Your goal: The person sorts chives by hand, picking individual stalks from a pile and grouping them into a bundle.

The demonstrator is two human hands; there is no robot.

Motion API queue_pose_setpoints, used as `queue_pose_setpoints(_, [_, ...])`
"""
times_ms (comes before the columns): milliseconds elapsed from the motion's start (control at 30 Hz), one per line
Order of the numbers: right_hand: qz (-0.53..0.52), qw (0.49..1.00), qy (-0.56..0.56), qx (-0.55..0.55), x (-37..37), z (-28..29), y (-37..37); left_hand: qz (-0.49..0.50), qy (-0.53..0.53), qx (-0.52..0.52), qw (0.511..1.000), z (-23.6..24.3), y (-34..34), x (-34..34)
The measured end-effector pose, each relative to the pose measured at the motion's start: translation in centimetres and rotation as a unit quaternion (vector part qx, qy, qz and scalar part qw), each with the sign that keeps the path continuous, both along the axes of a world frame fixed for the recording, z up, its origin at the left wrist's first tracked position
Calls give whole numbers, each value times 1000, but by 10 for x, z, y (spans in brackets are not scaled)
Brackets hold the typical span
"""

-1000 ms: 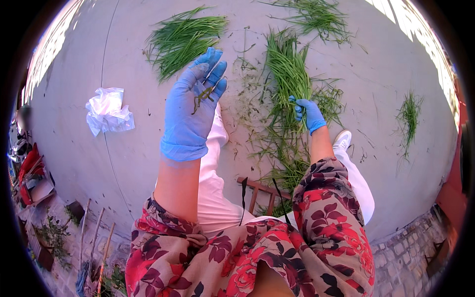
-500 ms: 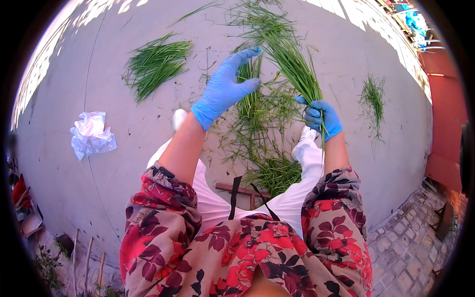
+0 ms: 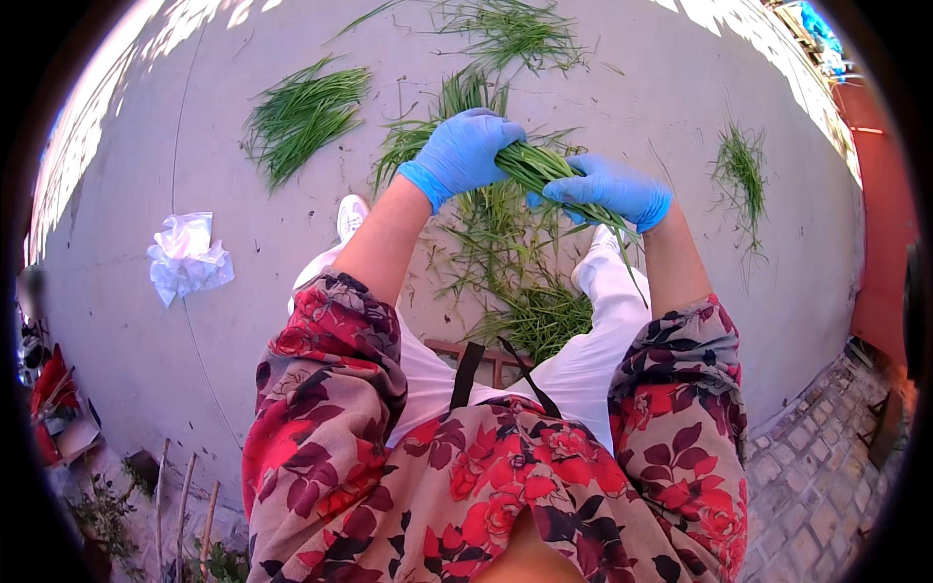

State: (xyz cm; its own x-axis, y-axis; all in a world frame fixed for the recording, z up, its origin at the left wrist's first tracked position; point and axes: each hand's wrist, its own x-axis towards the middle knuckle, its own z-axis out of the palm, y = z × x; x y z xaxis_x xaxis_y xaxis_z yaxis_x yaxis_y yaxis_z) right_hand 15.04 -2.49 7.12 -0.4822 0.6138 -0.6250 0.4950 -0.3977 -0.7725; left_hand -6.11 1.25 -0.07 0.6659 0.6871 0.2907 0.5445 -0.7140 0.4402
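Observation:
Both my hands wear blue gloves. My left hand (image 3: 468, 151) is closed round the middle of a bunch of chives (image 3: 533, 167), long thin green leaves that fan out to its left. My right hand (image 3: 617, 189) grips the same bunch nearer its stalk ends, which poke out toward my right knee. The bunch lies slantwise across the space between the hands. Below it, loose chives (image 3: 501, 238) are scattered over the ground between my feet. A thicker heap of chives (image 3: 544, 325) lies against my right leg. Part of the ground pile is hidden behind my left hand.
A neat pile of chives (image 3: 306, 121) lies at the left, another pile (image 3: 520, 34) at the far middle, and a small sparse one (image 3: 741, 175) at the right. A crumpled white plastic bag (image 3: 190, 255) rests at far left. Under me is a reddish low stool frame (image 3: 496, 364).
My left hand, open before, has closed on the bunch. The right hand has moved up and inward, and the bunch has swung from pointing away to lying crosswise toward the left.

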Motion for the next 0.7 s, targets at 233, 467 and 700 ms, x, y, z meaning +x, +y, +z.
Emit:
queue_pose_setpoints(233, [-175, 981, 68, 47, 19, -14, 15, 296, -180, -258, 902, 3, 18, -62])
queue_pose_setpoints(467, [-83, 815, -321, 475, 32, -88, 10, 127, -467, -669, 564, 8, 1, -25])
queue_pose_setpoints(700, [-324, 915, 233, 60, -8, -42, 9, -2, -415, -779, 469, 14, -21, -10])
